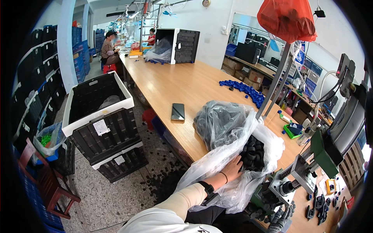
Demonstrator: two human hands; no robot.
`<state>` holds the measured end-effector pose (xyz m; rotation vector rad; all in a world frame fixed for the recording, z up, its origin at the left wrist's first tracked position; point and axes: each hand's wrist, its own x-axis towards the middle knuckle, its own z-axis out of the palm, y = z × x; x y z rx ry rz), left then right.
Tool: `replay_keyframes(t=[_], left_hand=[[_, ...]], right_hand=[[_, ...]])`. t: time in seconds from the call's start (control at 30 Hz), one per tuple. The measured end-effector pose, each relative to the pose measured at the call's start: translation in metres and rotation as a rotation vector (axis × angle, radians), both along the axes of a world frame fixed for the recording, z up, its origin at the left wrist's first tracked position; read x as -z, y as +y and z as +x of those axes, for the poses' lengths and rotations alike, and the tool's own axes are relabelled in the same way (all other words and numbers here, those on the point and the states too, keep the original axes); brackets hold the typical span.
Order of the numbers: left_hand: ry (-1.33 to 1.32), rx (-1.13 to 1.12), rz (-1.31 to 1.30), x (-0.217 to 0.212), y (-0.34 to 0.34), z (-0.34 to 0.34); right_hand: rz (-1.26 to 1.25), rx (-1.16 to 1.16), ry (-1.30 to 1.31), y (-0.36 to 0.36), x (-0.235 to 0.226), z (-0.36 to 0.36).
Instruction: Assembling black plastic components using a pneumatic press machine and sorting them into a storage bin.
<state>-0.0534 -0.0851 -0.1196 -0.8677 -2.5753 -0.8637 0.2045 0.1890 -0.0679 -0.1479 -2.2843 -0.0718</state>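
Note:
My left hand (232,169) reaches into the mouth of a large clear plastic bag (217,159) that lies on the wooden table (175,83). Its fingertips sit in a heap of small black round caps (254,153) inside the bag, so their grip is hidden. A beige sleeve covers the forearm and a black watch (207,188) sits on the wrist. A second, dark grey bag (219,122) bulges just behind. My right hand is out of view.
A black phone (178,112) lies on the table beyond the bags. Blue caps (244,90) are strewn further back. A metal machine (311,163) stands at right. Stacked black crates (103,128) fill the aisle at left, with black caps spilled on the floor (161,182). Other people sit at the far end.

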Motion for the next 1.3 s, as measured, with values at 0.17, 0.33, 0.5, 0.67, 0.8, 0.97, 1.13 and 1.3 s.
replay_keyframes(t=[0.17, 0.33, 0.5, 0.67, 0.8, 0.97, 1.13, 1.3], left_hand=[[-0.008, -0.02, -0.093, 0.005, 0.006, 0.001], [0.521, 0.017, -0.226, 0.009, 0.008, -0.014], [0.111, 0.02, -0.115, -0.004, -0.018, -0.019], [0.04, 0.117, -0.175, -0.015, -0.003, -0.013], [0.052, 0.128, -0.044, -0.006, -0.011, -0.012], [0.072, 0.124, 0.031, -0.01, -0.012, -0.01], [0.046, 0.111, 0.216, -0.009, -0.01, -0.011], [-0.068, 0.055, 0.378, -0.024, -0.011, -0.004]], right_hand=[[-0.48, 0.178, -0.236, 0.047, 0.081, -0.007], [-0.634, 0.062, -0.169, 0.007, 0.05, -0.011], [-0.697, -0.056, -0.018, -0.006, 0.068, -0.032], [-0.441, -0.028, 0.063, 0.008, 0.063, -0.015], [-0.428, 0.127, 0.18, 0.015, 0.041, 0.001], [-0.28, 0.544, -0.272, 0.038, 0.057, 0.04], [-0.293, 0.613, -0.445, 0.04, 0.046, 0.031], [-0.419, 0.513, -0.233, 0.042, 0.026, 0.02]])
